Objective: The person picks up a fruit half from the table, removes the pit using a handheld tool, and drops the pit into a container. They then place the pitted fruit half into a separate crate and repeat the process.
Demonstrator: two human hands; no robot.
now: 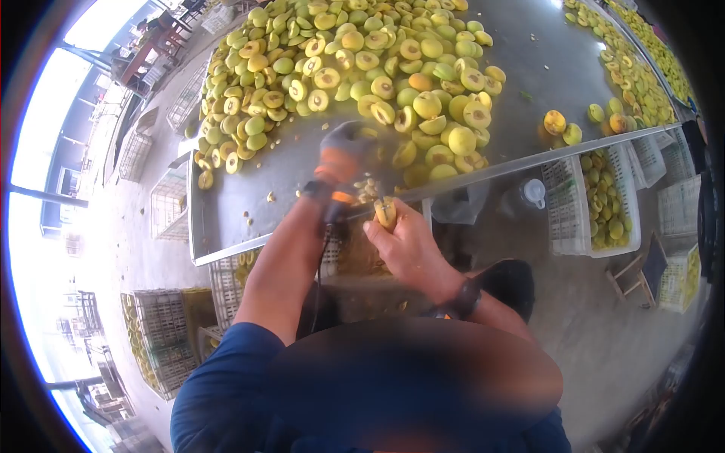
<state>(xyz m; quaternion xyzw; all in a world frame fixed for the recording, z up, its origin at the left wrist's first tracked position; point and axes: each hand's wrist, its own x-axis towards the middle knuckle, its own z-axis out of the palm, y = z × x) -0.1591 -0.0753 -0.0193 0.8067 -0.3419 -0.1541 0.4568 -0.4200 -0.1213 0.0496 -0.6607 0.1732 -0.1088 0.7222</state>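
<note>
My left hand [350, 151], in a grey and orange glove, is over the metal table [283, 155] at the near edge of a heap of halved yellow-green stone fruit [377, 68]. Motion smears its fingers, so I cannot tell whether they hold a fruit. Just past the table's front rim, my right hand [411, 241] is closed around a short tan handle [386, 214] with dark marks; a thin tip points up from it toward the table. Loose fruit pits [368, 189] lie in a small pile between the two hands.
A raised metal rim [521, 162] runs along the table's front. More fruit [634, 75] covers the far right. White plastic crates, one with fruit [555, 204], stand below on the right; further crates [162, 332] are at the left. A clear plastic jug [525, 198] is beneath the rim.
</note>
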